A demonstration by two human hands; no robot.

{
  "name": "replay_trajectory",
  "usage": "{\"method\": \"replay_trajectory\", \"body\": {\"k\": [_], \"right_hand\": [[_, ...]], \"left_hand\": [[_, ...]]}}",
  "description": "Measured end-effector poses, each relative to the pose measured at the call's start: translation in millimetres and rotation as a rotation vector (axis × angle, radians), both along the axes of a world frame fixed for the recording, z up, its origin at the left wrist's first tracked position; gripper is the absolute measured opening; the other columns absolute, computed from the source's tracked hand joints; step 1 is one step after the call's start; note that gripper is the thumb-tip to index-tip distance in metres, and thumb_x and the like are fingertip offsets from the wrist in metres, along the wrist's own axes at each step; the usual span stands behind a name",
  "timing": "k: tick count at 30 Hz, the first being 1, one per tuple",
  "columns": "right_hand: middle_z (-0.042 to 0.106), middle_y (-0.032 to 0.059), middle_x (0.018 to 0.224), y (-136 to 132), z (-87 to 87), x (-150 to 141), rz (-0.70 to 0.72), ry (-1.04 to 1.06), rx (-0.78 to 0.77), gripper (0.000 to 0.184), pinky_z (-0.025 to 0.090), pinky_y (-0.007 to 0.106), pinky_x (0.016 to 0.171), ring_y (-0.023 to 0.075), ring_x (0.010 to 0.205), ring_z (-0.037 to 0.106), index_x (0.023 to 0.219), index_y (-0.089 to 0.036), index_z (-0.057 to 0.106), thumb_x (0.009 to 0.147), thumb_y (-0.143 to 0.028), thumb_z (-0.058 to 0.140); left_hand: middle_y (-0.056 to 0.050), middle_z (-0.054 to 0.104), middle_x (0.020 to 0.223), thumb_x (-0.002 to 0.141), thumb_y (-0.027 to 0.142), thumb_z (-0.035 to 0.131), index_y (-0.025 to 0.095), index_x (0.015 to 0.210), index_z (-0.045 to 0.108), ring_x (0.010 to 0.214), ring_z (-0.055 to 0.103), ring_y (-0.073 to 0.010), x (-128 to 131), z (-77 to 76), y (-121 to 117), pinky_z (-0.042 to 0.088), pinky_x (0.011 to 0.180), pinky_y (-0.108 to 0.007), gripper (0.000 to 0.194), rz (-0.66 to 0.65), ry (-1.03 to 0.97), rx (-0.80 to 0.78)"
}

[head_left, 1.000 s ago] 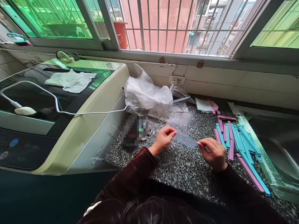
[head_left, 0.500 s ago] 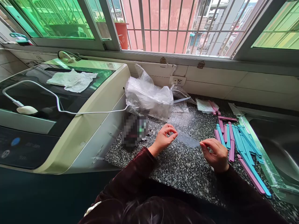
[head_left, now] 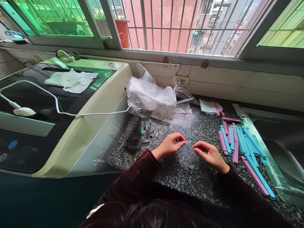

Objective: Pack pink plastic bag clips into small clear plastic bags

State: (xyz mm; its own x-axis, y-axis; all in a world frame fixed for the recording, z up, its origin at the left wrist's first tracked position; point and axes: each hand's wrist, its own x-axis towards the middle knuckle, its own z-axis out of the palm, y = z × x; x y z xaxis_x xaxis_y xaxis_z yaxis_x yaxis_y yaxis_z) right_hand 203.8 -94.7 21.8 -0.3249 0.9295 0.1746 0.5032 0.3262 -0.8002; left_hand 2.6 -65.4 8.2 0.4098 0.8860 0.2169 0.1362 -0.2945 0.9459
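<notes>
A small clear plastic bag hangs between my two hands, over the speckled counter. My left hand is closed, with thumb and index finger pinching the bag near its upper left corner. My right hand is at the bag's upper right edge, its thumb and index fingertips nearly together there; the exact contact is hard to see through the clear film. Several pink and blue plastic bag-sealing clips lie in a loose pile to the right of my right hand.
A large crumpled plastic bag lies by the wall, and a stack of small clear bags sits at the back. A metal sink borders the right side. A washing machine with a white cable stands left. A blurred dark object is beside it.
My hands have come closer together. The small bag, earlier stretched out as a slanted strip between them, now hangs downward with more of its face showing.
</notes>
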Motion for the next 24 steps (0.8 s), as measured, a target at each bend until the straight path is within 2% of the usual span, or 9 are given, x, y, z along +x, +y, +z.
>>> {"method": "replay_trajectory", "body": {"k": [3, 7, 9, 13, 16, 19, 24], "right_hand": [[0.06, 0.0015, 0.062, -1.5, -1.9, -6.0, -0.003, -0.042, -0.017, 0.026, 0.042, 0.023, 0.05, 0.0122, 0.055, 0.053, 0.07, -0.018, 0.059, 0.08, -0.041, 0.053], [0.057, 0.0007, 0.058, -2.8, -4.3, -8.7, 0.007, -0.057, 0.008, 0.028, 0.04, 0.023, 0.051, 0.0121, 0.054, 0.051, 0.064, -0.018, 0.056, 0.081, -0.041, 0.051], [0.056, 0.0006, 0.058, -3.3, -5.7, -7.9, 0.002, -0.04, 0.037, 0.029, 0.04, 0.024, 0.051, 0.0122, 0.054, 0.05, 0.064, -0.019, 0.056, 0.082, -0.041, 0.05], [0.055, 0.0012, 0.061, -4.4, -7.7, -3.7, -0.098, 0.047, 0.12, 0.027, 0.041, 0.024, 0.053, 0.0126, 0.056, 0.05, 0.066, -0.019, 0.056, 0.082, -0.041, 0.052], [0.054, 0.0011, 0.062, -5.3, -8.7, -0.8, -0.173, 0.11, 0.152, 0.026, 0.041, 0.024, 0.053, 0.0122, 0.056, 0.049, 0.067, -0.019, 0.057, 0.081, -0.041, 0.054], [0.054, 0.0011, 0.062, -5.7, -9.6, 0.5, -0.163, 0.12, 0.14, 0.027, 0.041, 0.024, 0.054, 0.0123, 0.056, 0.049, 0.067, -0.019, 0.057, 0.081, -0.041, 0.054], [0.055, 0.0009, 0.063, -3.4, -10.5, 0.1, -0.128, 0.119, 0.0, 0.028, 0.042, 0.024, 0.053, 0.013, 0.058, 0.05, 0.073, -0.019, 0.058, 0.078, -0.046, 0.056]], "left_hand": [[-0.002, 0.058, 0.073, 0.077, 0.024, 0.057, 0.014, 0.071, 0.058, 0.07, 0.051, -0.012, 1.5, -2.1, -1.2, 0.041, 0.068, -0.024, 0.011, -0.054, 0.032, 0.031], [-0.002, 0.056, 0.072, 0.077, 0.023, 0.057, 0.014, 0.071, 0.057, 0.069, 0.05, -0.0115, 2.3, -3.4, -1.5, 0.041, 0.067, -0.024, 0.011, -0.058, 0.034, 0.002], [-0.002, 0.057, 0.074, 0.076, 0.025, 0.059, 0.014, 0.076, 0.057, 0.069, 0.05, -0.0113, 2.1, -3.3, -1.2, 0.041, 0.067, -0.024, 0.011, -0.054, -0.017, -0.065], [-0.001, 0.056, 0.075, 0.072, 0.034, 0.064, 0.014, 0.09, 0.057, 0.067, 0.05, -0.0107, -0.2, -2.2, 1.2, 0.041, 0.065, -0.024, 0.028, -0.01, -0.133, -0.236], [0.0, 0.055, 0.069, 0.07, 0.04, 0.064, 0.013, 0.076, 0.058, 0.063, 0.047, -0.0103, -2.1, 0.1, 3.4, 0.038, 0.061, -0.024, 0.029, 0.033, -0.136, -0.276], [0.001, 0.052, 0.063, 0.069, 0.042, 0.063, 0.013, 0.067, 0.057, 0.061, 0.045, -0.0099, -2.6, 2.9, 3.9, 0.037, 0.059, -0.024, 0.03, 0.069, -0.146, -0.273], [0.002, 0.05, 0.06, 0.069, 0.04, 0.062, 0.013, 0.066, 0.057, 0.058, 0.042, -0.009, -1.8, 4.6, 2.3, 0.034, 0.056, -0.023, 0.028, 0.056, -0.127, -0.269]]}}
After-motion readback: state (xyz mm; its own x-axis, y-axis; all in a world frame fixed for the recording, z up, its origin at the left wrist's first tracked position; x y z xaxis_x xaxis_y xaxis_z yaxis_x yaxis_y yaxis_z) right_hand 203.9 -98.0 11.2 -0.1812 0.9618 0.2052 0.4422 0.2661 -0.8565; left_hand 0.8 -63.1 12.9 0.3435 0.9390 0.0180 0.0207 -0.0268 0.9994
